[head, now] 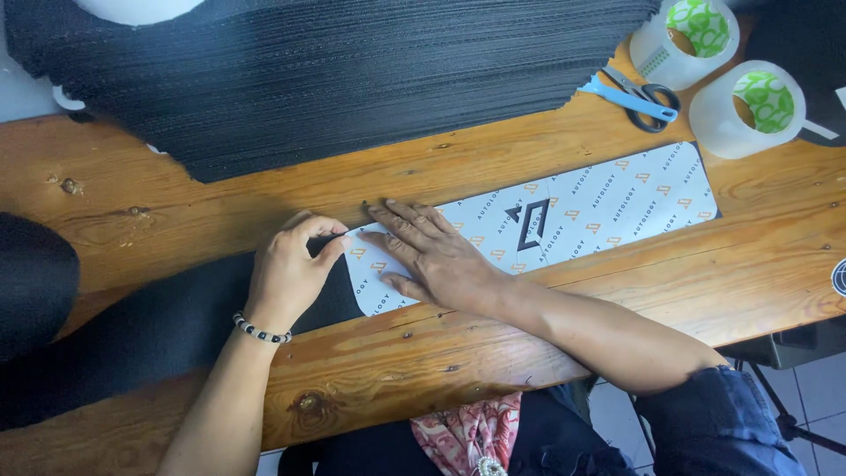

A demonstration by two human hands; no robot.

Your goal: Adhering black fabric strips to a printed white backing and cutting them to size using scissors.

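Note:
A long white printed strip (608, 207) with a small repeated pattern and a dark logo lies across the wooden table (705, 291). Its left end is being pulled back over a long black strip (159, 330) that runs off to the lower left. My left hand (291, 273), with a beaded bracelet at the wrist, pinches the curled white edge with thumb and fingers. My right hand (432, 256) lies flat on the white strip with fingers spread, pressing it down just right of the fold.
A large stack of black corrugated sheets (335, 70) fills the far side of the table. Blue-handled scissors (639, 97) and two rolls of clear tape (683, 35) (749, 110) sit at the far right. A dark object (31, 282) rests at the left edge.

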